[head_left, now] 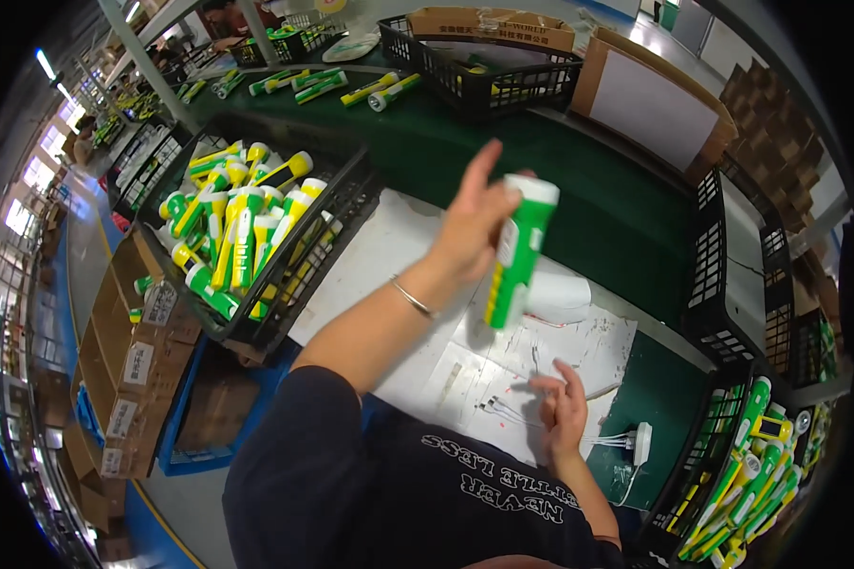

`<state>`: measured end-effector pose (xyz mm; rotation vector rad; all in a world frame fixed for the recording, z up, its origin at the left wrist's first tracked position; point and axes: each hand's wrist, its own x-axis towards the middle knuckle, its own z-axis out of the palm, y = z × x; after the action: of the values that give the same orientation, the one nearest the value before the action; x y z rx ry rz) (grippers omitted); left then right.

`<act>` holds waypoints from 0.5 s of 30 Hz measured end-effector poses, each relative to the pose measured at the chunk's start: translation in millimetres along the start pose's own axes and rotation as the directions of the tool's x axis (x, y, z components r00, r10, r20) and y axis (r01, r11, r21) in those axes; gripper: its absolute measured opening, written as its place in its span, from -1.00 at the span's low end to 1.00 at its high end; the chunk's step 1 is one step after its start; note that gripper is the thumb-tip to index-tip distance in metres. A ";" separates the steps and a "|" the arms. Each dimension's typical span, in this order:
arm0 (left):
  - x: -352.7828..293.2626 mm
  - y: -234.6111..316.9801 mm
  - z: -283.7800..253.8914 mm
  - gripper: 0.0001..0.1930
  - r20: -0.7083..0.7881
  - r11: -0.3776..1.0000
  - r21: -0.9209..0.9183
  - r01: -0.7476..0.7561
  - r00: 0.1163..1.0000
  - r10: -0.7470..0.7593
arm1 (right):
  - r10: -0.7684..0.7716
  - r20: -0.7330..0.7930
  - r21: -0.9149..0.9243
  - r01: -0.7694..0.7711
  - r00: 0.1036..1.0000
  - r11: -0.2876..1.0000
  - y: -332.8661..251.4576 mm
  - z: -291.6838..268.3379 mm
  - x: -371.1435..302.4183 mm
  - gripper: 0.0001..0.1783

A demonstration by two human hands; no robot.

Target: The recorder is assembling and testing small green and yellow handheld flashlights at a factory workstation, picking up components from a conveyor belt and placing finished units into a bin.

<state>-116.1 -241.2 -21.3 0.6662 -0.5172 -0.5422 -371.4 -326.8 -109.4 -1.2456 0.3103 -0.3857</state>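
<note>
1. The left hand (470,228) holds a green-and-white flashlight (517,251) raised above the tabletop (579,204), its grip closed about the upper body; the long axis runs nearly upright, white head at the top.
2. The right hand (562,410) rests low and near, its grip loosely curled on thin white cables (512,410).
3. White sheets (427,351) cover the near tabletop; a black crate of flashlights (247,237) stands left.

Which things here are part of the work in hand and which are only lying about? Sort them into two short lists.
In hand:
left hand holding up a green and white torch
right hand on the white sheet, at the thin white cables
white plug block

Lying about:
left crate of torches
right crate of torches
far black crate
cardboard box
</note>
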 end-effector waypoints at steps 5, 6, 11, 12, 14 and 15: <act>-59.3 -76.0 30.2 -0.50 -0.059 0.851 -0.349 0.393 0.897 -0.438 | 0.220 0.148 0.002 -0.222 0.964 0.975 -10.9 -4.0 -10.7 -0.51; -65.2 -83.4 32.0 -0.57 0.008 0.790 -0.386 0.476 0.858 -0.513 | 0.197 0.137 0.038 -0.204 0.971 0.978 -7.9 -2.5 -16.4 -0.60; -107.9 -89.1 43.4 -0.58 -0.087 0.747 -0.038 0.664 0.743 -0.664 | 0.143 0.030 -0.019 -0.143 0.989 0.990 5.0 6.9 -34.5 -0.77; -111.9 -91.8 41.1 -0.58 -0.093 0.720 -0.039 0.693 0.715 -0.693 | 0.163 0.038 -0.048 -0.161 0.986 0.986 5.3 8.2 -37.1 -0.76; -115.4 -100.7 29.5 -0.58 -0.082 0.690 -0.018 0.724 0.686 -0.723 | 0.165 0.016 -0.089 -0.163 0.986 0.983 7.0 10.7 -40.7 -0.74; -116.7 -101.9 31.6 -0.57 -0.131 0.672 0.030 0.740 0.670 -0.731 | 0.174 0.017 -0.084 -0.172 0.985 0.982 4.5 11.5 -41.3 -0.74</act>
<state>-252.0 -250.5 -101.6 0.9830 -0.1358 -1.2567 -402.9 -297.4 -109.6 -1.2916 0.4136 -0.2097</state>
